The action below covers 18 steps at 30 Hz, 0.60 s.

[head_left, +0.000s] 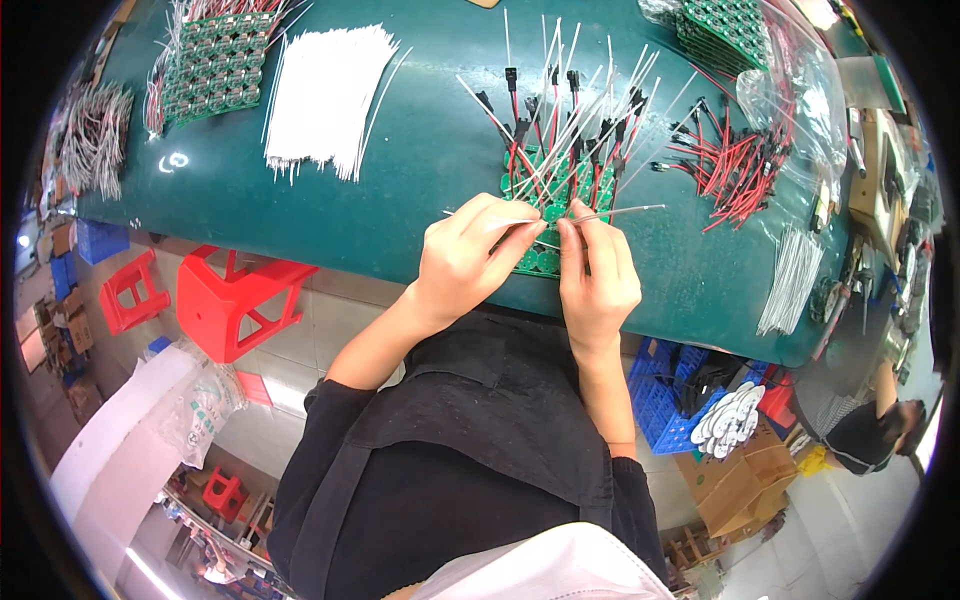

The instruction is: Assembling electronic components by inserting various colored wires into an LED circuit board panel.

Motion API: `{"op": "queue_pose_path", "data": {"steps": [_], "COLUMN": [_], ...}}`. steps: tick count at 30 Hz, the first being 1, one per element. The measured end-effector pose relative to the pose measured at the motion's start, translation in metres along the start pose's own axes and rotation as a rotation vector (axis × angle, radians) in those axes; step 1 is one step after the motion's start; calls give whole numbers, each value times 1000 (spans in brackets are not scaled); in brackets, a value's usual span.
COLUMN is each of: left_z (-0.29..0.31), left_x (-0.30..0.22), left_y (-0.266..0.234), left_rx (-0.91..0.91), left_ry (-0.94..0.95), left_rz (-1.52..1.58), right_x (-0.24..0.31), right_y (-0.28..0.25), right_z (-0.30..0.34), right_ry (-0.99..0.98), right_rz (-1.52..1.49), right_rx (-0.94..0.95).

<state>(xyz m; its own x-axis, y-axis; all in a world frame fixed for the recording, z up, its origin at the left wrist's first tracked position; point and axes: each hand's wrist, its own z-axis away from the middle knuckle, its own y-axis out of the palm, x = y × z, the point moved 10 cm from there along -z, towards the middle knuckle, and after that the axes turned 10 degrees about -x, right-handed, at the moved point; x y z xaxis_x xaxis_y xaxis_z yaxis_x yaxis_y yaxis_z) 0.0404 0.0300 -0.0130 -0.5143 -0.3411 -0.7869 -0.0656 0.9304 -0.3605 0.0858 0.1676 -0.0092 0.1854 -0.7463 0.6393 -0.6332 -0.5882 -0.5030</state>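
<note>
A panel of small green circuit boards (541, 262) lies near the table's front edge, with red-and-black leads and black connectors (574, 80) standing up from it among many thin white wires (592, 120). Over the panel's near part, my left hand (462, 252) is closed in a pinch on a thin white wire. Close beside it, my right hand (602, 275) pinches another thin wire (636, 209), whose end sticks out to the right. The fingertips of both hands nearly meet. Exactly where the wire ends touch the board is too small to tell.
A thick stack of white wires (330, 98) lies left on the green table (430, 120). Beyond it are a green board panel (215, 65) and bundled wires (95, 140). To the right sit red-black leads (735, 165), a wire bundle (791, 280) and stacked boards (722, 35).
</note>
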Motion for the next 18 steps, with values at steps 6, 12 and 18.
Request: {"op": "queue_pose_path", "data": {"steps": [6,12,18], "left_z": [-1,-2,1], "left_x": [1,0,-5], "left_y": [1,2,7], "left_rx": [-4,-4,32], "left_ry": [9,-1,83], "left_rz": [-15,-31,-95], "right_x": [-5,-16,-22], "right_y": [-8,-16,-19], "right_z": [-1,-1,1], "right_ry": [41,88,107], "right_rz": [7,1,-25], "right_rx": [-8,-38,-75]}}
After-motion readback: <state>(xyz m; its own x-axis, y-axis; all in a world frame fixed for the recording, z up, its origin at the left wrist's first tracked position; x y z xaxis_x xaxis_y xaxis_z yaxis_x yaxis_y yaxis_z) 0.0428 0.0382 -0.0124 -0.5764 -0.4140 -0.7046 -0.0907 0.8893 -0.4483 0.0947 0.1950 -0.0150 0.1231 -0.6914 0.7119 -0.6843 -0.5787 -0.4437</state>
